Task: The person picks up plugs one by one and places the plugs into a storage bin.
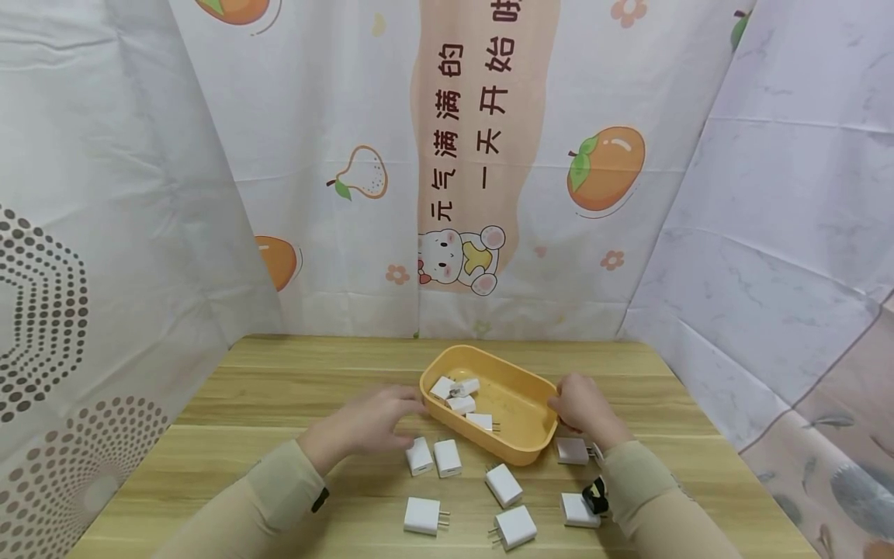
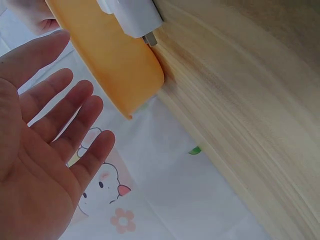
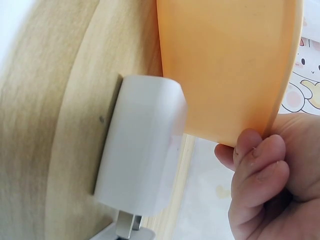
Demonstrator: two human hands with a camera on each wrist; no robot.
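A rounded oblong yellow-orange plastic tray (image 1: 513,394) sits near the middle of the pale wood-grained table (image 1: 314,369). The right hand (image 1: 585,407), fingers curled, pinches its rim at 3 o'clock; the left hand (image 1: 370,423) is just beside its 9 o'clock end, fingers straight and spread wide — holding nothing. Inside lie white plastic block-shaped plug adapters (image 1: 480,421), mostly toward 9 o'clock — seven loose adapters (image 1: 422,515) lie outside, from 4 round to 8 o'clock

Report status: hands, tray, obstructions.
Right hand gripping yellow tray. Left hand near its left end, not gripping. White chargers inside; others on table, close before tray.
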